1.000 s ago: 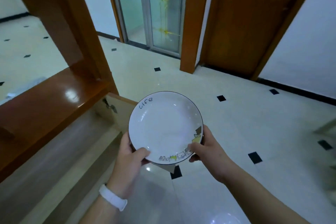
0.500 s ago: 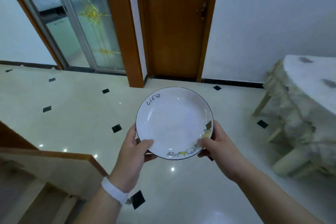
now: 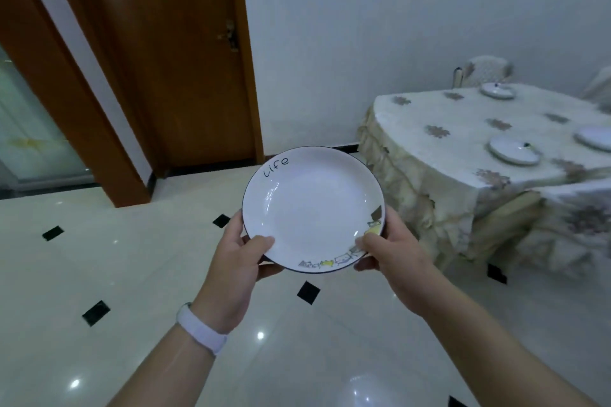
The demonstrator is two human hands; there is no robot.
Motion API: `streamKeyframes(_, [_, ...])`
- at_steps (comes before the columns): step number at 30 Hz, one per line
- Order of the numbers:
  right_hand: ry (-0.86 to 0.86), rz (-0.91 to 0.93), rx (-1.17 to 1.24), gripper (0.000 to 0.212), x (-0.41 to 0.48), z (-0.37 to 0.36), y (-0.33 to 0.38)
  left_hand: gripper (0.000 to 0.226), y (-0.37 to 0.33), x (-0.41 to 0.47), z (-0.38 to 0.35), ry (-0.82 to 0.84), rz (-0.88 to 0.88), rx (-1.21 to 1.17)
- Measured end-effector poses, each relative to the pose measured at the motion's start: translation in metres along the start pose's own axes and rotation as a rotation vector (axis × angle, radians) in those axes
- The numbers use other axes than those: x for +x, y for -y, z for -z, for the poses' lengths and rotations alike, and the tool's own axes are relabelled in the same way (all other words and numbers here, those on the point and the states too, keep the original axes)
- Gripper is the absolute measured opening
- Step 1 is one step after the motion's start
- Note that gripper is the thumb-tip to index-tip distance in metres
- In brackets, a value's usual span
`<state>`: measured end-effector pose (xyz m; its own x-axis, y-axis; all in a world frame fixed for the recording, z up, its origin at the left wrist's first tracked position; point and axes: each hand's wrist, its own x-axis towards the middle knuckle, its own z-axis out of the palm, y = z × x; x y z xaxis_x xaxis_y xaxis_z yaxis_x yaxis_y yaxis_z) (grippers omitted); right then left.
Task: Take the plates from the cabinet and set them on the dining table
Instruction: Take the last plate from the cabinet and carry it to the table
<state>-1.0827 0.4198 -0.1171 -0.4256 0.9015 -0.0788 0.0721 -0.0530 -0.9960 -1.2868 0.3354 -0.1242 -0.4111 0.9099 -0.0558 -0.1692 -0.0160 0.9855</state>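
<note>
Gripping white plate (image 3: 314,208) by left hand (image 3: 236,266) and right hand (image 3: 393,258), dark rim, "life" lettering, cartoon border

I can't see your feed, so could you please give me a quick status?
Left hand and right hand both gripping the plate. Dining table ahead right, three plates already set. Floor path open.

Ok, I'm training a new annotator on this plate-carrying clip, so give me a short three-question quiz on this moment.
1. True or false: the held plate is gripped by the left hand alone.
2. How many plates already lie on the dining table?
3. What word is written on the held plate: A) home B) life C) love?

Key: 1. False, the right hand grips it too. 2. Three: far plate, near plate, right-edge plate. 3. B.
</note>
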Motion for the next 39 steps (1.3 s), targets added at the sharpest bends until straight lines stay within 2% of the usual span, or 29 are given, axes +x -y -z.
streamKeyframes(7, [-0.169,-0.046,0.035,0.044,0.033,0.033,-0.001,0.048,0.003,0.07,-0.035,0.158,0.042,-0.009])
streamKeyframes(11, [-0.294,-0.06,0.032,0.037,0.068,0.044,-0.003,0.05,0.01,0.127,-0.052,0.266,0.075,-0.02])
streamKeyframes(15, [-0.411,-0.098,0.04,0.043,0.105,0.052,-0.005,0.05,0.013,0.186,-0.068,0.371,0.12,-0.042])
streamKeyframes(21, [-0.602,-0.127,0.05,0.039,0.148,0.063,-0.005,0.053,0.019,0.264,-0.096,0.529,0.177,-0.049])
streamKeyframes(30, [-0.846,-0.202,0.031,0.046,0.163,0.083,-0.01,0.047,0.035,0.322,-0.151,0.798,0.268,-0.019])
streamKeyframes(39, [-0.901,-0.215,0.068,0.042,0.185,0.118,-0.021,0.054,0.05,0.358,-0.198,0.904,0.31,0.035])
